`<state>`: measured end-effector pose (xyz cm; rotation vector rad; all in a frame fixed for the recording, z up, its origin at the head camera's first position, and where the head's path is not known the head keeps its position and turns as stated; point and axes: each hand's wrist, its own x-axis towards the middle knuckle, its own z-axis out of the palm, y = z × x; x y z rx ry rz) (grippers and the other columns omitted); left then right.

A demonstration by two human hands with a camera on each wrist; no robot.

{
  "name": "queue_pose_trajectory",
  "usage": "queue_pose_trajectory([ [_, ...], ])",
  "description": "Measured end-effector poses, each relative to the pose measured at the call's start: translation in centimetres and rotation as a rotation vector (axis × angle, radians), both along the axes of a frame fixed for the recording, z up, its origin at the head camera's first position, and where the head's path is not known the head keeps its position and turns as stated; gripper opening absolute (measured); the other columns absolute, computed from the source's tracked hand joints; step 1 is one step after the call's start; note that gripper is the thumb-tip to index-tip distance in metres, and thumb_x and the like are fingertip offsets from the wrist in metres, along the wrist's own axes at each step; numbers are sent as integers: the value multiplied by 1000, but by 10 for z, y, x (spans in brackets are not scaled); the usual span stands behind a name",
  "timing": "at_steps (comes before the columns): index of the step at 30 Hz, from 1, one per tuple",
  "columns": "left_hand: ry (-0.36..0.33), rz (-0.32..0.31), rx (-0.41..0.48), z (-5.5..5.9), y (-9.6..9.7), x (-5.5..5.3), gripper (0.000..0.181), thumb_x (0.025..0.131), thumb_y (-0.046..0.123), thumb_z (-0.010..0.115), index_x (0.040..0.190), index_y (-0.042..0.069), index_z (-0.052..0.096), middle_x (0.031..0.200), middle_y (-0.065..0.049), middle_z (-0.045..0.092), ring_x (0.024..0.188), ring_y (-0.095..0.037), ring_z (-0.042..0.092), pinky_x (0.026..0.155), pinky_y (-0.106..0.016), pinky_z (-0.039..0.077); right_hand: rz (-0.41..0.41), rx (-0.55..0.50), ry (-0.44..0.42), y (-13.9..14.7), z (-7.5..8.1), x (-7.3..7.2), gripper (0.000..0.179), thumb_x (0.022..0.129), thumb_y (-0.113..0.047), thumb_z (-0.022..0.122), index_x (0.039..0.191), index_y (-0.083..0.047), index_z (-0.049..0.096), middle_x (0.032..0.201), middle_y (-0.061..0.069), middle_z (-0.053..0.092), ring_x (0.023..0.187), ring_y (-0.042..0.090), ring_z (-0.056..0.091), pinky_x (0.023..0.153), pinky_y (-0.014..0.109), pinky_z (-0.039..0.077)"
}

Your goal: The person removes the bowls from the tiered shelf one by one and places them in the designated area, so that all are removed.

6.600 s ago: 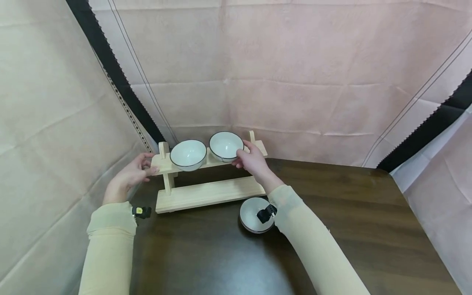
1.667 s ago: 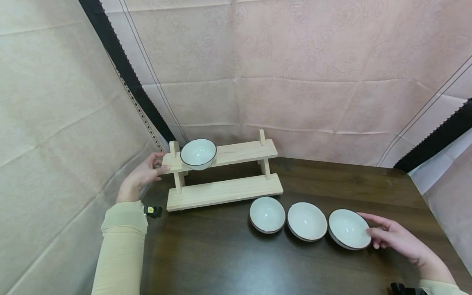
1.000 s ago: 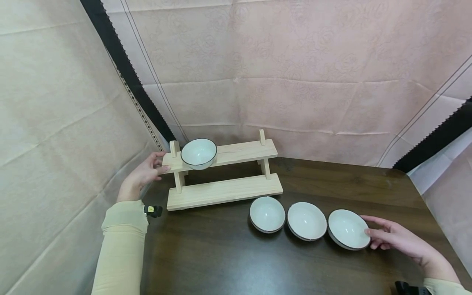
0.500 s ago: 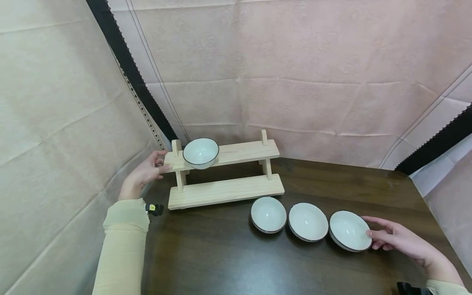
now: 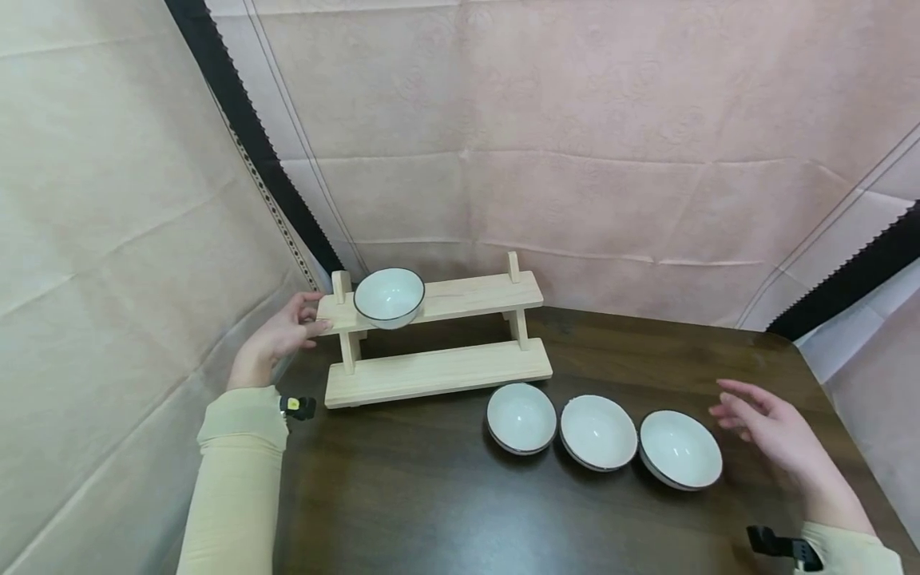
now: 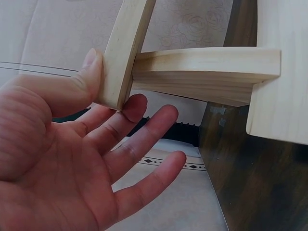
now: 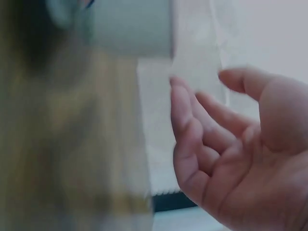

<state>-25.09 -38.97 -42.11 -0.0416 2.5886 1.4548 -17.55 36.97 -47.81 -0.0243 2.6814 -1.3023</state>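
Note:
A two-tier wooden rack (image 5: 438,371) stands at the back left of the table. Its upper board's left end is pinched by my left hand (image 5: 282,335); the left wrist view has the thumb on one face of the board (image 6: 118,57) and a fingertip against the other, the remaining fingers loose. One white dark-rimmed bowl (image 5: 390,297) sits on the upper tier. Three more stand in a row on the table: a left bowl (image 5: 521,418), a middle bowl (image 5: 598,432) and a right bowl (image 5: 680,450). Beyond the right one, my right hand (image 5: 772,427) hovers with relaxed fingers, holding nothing.
The dark wooden table (image 5: 431,495) has a rounded far right corner. Pale cloth walls (image 5: 575,160) enclose it behind and at both sides, with black strips at the corners. The right wrist view is blurred.
Earlier, my right hand moved a bowl off the upper tier, and three bowls came to stand in a row. Just now it has let go of the right bowl and drawn away. The left hand keeps its grip.

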Motion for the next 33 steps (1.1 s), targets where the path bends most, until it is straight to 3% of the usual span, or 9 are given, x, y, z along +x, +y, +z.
queue_pose_trajectory([
  [5, 0, -8, 14, 1, 0, 1, 75, 111, 15, 59, 168, 2, 13, 146, -34, 47, 132, -49, 52, 108, -65, 48, -2, -34, 120, -44, 22, -13, 55, 116, -34, 48, 157, 2, 45, 120, 19, 76, 95, 3, 71, 74, 27, 57],
  [10, 7, -15, 17, 1, -3, 3, 73, 111, 13, 59, 167, 1, 14, 146, -35, 46, 130, -48, 53, 108, -64, 48, 69, -123, 156, -99, 41, -26, 49, 115, -31, 51, 156, -4, 51, 120, 20, 76, 100, 9, 73, 77, 30, 57],
  [16, 12, -21, 14, 1, -1, 4, 72, 111, 16, 60, 166, 1, 16, 147, -36, 45, 130, -48, 54, 108, -63, 49, 179, -225, 114, -164, 49, -38, 43, 113, -26, 56, 153, -7, 56, 119, 25, 74, 104, 27, 74, 78, 31, 57],
  [22, -3, -34, 3, -1, 1, 1, 73, 112, 15, 57, 168, 2, 11, 150, -37, 43, 134, -52, 51, 109, -64, 48, 270, -247, 36, -214, 43, -55, 42, 111, -21, 58, 151, -8, 58, 115, 20, 75, 104, 39, 69, 77, 36, 55],
  [27, -12, -37, 4, -2, 2, -1, 73, 113, 15, 55, 168, 1, 9, 149, -38, 42, 135, -54, 49, 109, -66, 47, 286, -257, -12, -247, 40, -67, 41, 111, -21, 56, 151, -11, 59, 110, 12, 77, 99, 31, 70, 80, 43, 54],
  [33, -17, -31, -24, 3, 1, 2, 75, 113, 17, 56, 169, 2, 9, 147, -36, 43, 132, -51, 51, 110, -64, 47, 299, -325, -2, -288, 52, -81, 43, 110, -25, 57, 152, -13, 58, 112, 14, 77, 98, 27, 70, 84, 48, 51],
])
